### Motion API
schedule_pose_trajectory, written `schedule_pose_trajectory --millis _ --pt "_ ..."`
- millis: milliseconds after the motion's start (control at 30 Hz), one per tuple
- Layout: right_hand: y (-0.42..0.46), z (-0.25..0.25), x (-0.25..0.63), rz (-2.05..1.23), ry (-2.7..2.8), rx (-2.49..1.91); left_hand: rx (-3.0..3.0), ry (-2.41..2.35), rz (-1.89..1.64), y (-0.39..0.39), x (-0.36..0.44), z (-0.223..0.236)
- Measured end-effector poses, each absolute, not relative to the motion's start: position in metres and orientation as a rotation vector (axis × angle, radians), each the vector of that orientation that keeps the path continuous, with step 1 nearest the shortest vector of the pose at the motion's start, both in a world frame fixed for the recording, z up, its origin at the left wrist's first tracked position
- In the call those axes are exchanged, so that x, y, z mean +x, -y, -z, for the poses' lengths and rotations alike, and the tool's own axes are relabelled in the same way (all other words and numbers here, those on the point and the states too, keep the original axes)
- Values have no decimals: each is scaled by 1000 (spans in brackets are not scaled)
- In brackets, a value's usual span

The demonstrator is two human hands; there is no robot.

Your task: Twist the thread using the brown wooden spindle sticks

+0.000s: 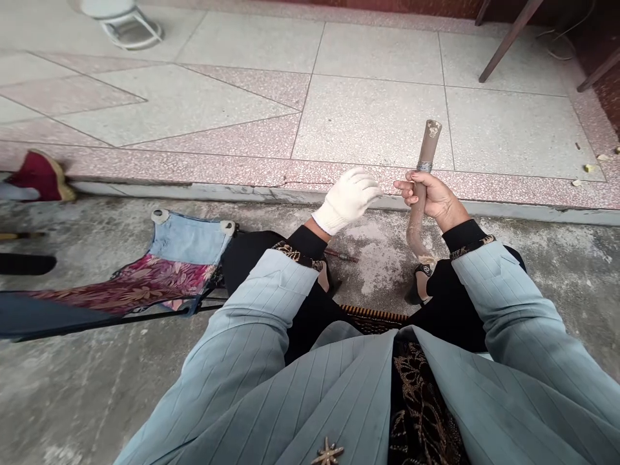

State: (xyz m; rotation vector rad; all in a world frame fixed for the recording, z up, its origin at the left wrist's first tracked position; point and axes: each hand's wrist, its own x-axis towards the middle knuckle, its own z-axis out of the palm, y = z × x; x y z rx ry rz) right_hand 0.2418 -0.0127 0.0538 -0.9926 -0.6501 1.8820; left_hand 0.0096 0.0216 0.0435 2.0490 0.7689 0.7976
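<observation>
Brown bent round pipe (415,223): near upright, gripped in the right hand (438,199); pale patches at its top
Grey coiled binding (424,166): wound round the pipe's upper part
Lower end: curves toward the black shoe (414,292)

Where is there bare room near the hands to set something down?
The pale tiles beyond the gloved left hand, left of the pipe, look bare; so does the concrete between the step and the right sleeve. It is crowded by the fabric chair and around the shoes, near the pipe's lower end.
</observation>
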Motion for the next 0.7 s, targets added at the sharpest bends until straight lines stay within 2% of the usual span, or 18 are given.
schedule_pose_trajectory --millis 100,233,433,700 --pt "10 -51 248 -1870 698 -996 1841 -852 -666 -14 8 -45" --pt "8 -48 252 -1855 691 -1019 1347 -637 -430 3 7 -46" --pt "6 -45 256 -1828 680 -1031 674 -512 -570 22 13 -44" --pt "9 -47 271 -1722 917 -977 391 -566 -695 21 20 -40"
